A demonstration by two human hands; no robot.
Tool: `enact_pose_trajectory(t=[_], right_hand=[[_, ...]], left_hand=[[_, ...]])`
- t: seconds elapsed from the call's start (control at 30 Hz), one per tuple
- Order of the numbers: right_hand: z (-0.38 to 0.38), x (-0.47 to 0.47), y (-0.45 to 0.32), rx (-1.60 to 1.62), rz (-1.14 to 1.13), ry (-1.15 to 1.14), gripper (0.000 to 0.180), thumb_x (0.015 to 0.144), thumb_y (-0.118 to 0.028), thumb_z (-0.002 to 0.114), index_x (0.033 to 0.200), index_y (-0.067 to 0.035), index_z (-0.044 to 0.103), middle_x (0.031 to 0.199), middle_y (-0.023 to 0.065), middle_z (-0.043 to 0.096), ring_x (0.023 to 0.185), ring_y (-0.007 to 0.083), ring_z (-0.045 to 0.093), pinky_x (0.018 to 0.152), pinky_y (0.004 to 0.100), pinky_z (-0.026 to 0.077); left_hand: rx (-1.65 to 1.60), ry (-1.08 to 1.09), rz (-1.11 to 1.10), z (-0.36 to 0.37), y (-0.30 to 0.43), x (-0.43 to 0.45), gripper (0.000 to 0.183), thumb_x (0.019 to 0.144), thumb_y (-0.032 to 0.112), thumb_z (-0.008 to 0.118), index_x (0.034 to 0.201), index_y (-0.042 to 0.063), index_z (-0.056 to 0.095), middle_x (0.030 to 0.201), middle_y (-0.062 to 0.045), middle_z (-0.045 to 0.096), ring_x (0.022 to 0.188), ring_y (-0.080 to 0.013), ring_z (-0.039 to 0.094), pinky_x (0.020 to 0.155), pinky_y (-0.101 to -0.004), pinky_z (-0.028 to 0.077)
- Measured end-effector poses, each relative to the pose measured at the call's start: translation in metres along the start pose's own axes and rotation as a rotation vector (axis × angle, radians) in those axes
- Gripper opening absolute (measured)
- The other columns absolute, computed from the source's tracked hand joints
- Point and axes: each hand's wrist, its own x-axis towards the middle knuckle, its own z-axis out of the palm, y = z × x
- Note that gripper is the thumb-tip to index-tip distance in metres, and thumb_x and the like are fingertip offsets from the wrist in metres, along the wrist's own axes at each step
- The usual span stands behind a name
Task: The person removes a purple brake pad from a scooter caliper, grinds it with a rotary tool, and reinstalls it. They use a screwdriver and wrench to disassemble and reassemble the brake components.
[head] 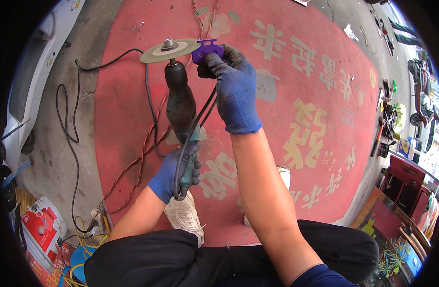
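Note:
In a blue work glove with dark fingers, my left hand (180, 168) grips the rear handle of a corded electric power tool (181, 107), which has a dark, worn body. A thin greenish-grey disc (153, 53) is mounted on the tool's spindle with a metal nut. My right hand (233, 79), gloved the same way, pinches a small flat purple piece (208, 51) with a slot near its top edge. The piece's left edge is at the disc's right rim; whether they touch I cannot tell. A black power cord (190, 140) loops over the tool's handle.
Beneath lies a red mat (312, 125) with large characters. Twisted red-and-black wires (144, 150) and black cable (77, 107) run at the left. A white vehicle (54, 46) stands upper left, a white-and-red bucket (43, 229) lower left. Hand tools (381, 132) and a red cabinet (406, 175) are at the right.

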Motion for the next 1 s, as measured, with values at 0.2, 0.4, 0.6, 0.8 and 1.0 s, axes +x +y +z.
enact_pose_trajectory(t=[0.2,0.4,0.6,0.8,1.0], right_hand=[[-0.0018,-0.003,0.0021,-0.041,-0.002,-0.01,0.022,0.095,-0.01,0.061,0.108,0.007,0.064,0.09,0.0108,0.07,0.077,0.017,0.067,0.074,0.0295,0.053],[-0.0049,-0.0015,-0.0005,-0.034,-0.013,-0.003,0.022,0.095,-0.01,0.061,0.108,0.007,0.064,0.091,0.0109,0.071,0.078,0.0172,0.067,0.074,0.0297,0.053],[-0.0025,-0.0041,0.001,-0.043,0.009,-0.009,0.022,0.094,-0.01,0.061,0.109,0.006,0.064,0.091,0.0105,0.07,0.077,0.0171,0.067,0.075,0.0298,0.053],[-0.0015,-0.0034,0.0015,-0.028,0.015,-0.003,0.022,0.094,-0.01,0.061,0.109,0.007,0.064,0.09,0.01,0.07,0.077,0.0171,0.067,0.075,0.0299,0.053],[-0.0027,-0.003,0.0023,-0.001,0.003,0.017,0.021,0.095,-0.009,0.06,0.108,0.006,0.064,0.09,0.0102,0.07,0.077,0.0172,0.067,0.075,0.0297,0.053]], left_hand=[[0.0,-0.006,0.002,-0.0016,-0.001,0.0017,0.036,0.089,0.044,0.067,0.092,0.01,0.056,0.072,0.0,0.056,0.051,-0.0105,0.055,0.042,-0.0242,0.045],[-0.019,-0.027,-0.002,-0.0032,-0.0015,0.0024,0.036,0.089,0.044,0.068,0.091,0.01,0.057,0.071,0.0,0.057,0.051,-0.0106,0.055,0.042,-0.0245,0.045],[-0.016,-0.027,0.0,-0.0042,-0.0016,0.0025,0.037,0.088,0.045,0.068,0.091,0.01,0.058,0.071,0.0,0.057,0.052,-0.0104,0.056,0.043,-0.0248,0.046],[-0.009,-0.025,-0.001,-0.0033,-0.0014,0.002,0.038,0.088,0.046,0.069,0.092,0.01,0.057,0.071,0.0,0.057,0.052,-0.0103,0.055,0.044,-0.0245,0.045],[0.0,-0.02,0.008,-0.002,-0.0013,0.0003,0.038,0.088,0.046,0.069,0.092,0.01,0.057,0.071,0.001,0.057,0.052,-0.0102,0.055,0.044,-0.0245,0.045]])
